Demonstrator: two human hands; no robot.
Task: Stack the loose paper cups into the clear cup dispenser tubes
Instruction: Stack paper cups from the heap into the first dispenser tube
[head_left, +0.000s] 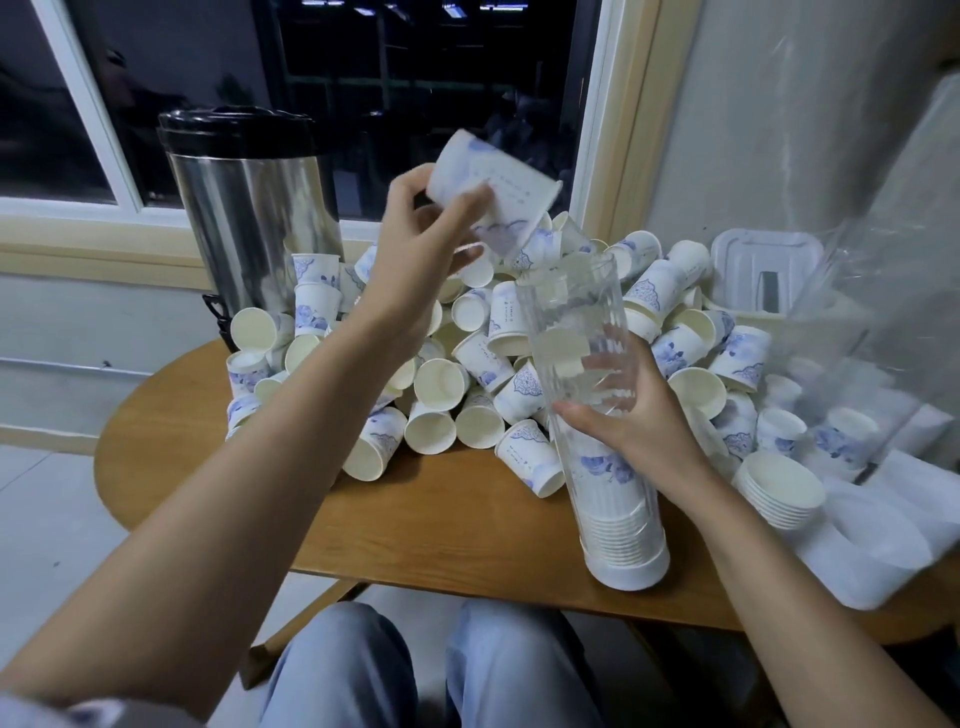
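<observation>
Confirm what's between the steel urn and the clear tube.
Head view: loose cup pile reaches from steel urn to clear tube; the left hand, gripping a cup, hangs in front.

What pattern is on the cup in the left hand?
The cup is white with a blue floral print; head view.

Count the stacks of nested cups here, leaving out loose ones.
2. One stack fills the bottom of the clear tube held by the right hand; another stack sits at the table's right side. Others may hide in the loose pile.
</observation>
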